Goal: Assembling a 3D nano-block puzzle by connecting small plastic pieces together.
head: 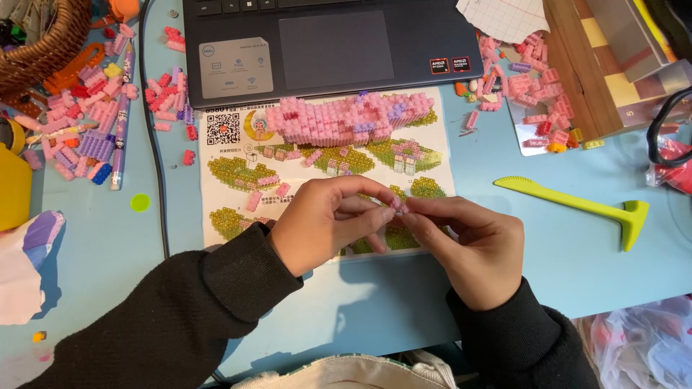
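Left hand (328,223): fingers curled in, thumb and fingertips pinching a tiny pink brick piece (398,204) from the left side.
Right hand (472,241): meeting the left one head-on, fingertips closed on the same pink piece, so both hands are pressed together around it.
The piece: held just above the lower part of the instruction sheet (238,137); too small to tell how many bricks it is made of.
Sleeves: black on both arms, coming up from the bottom edge.
Instruction sheet: lies flat on the light blue tabletop (577,252), printed with green and pink building diagrams, right under the hands.
Pink brick build (346,115): a long, lumpy pink assembly resting across the top of the sheet, just in front of the laptop.
Laptop (331,43): dark, open, its touchpad and front edge touching the top of the sheet.
Left brick pile (83,119): loose pink, purple and red bricks scattered by a wicker basket (40,43), well apart from the hands.
Right brick pile (537,86): more pink bricks spread beside a wooden box (584,79).
Yellow-green tool (584,207): a flat lever with a T-shaped end, lying on the tabletop to the right of the hands, untouched.
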